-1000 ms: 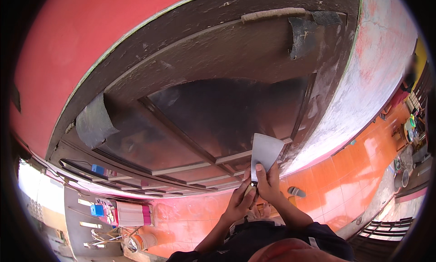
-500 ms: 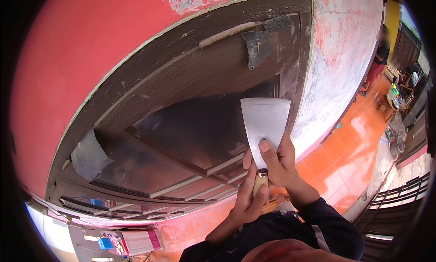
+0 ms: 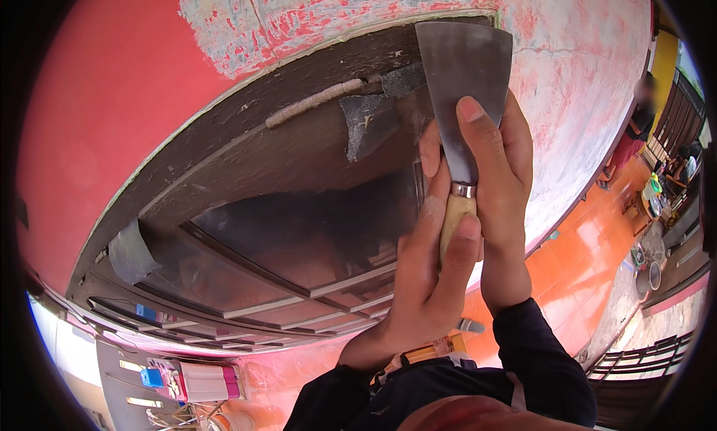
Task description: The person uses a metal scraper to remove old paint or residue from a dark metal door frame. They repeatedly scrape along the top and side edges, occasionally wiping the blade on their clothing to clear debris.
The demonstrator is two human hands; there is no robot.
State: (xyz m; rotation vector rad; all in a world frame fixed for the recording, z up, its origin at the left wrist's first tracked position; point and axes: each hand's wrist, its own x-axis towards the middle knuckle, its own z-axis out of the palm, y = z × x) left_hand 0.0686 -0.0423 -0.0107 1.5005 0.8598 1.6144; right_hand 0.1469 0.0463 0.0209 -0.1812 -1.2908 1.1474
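Observation:
A wide putty knife (image 3: 464, 65) with a wooden handle and metal collar is held upright, blade up, before the top right corner of a dark brown window frame (image 3: 224, 121). My left hand (image 3: 427, 285) is wrapped around the handle. My right hand (image 3: 504, 169) grips the blade's lower part, its thumb flat on the face. Behind the blade, the wall above the frame has a scraped, patchy red and grey area (image 3: 343, 16). Whether the blade touches the wall or frame, I cannot tell. Dark sandpaper-like scraps (image 3: 367, 123) hang beside a pale rod-shaped piece (image 3: 314, 104).
Another grey scrap (image 3: 131, 253) hangs on the frame's left. Smooth red wall (image 3: 112, 95) lies left, whitish scraped wall (image 3: 582, 72) right. Orange tiles (image 3: 575, 259) cover the floor. At far right are a person (image 3: 635, 125), a small table (image 3: 638, 211) and a bucket (image 3: 648, 278).
Both hands have raised the putty knife up and slightly right, from in front of the glass to the frame's upper corner. My view has shifted, showing more scraped wall above.

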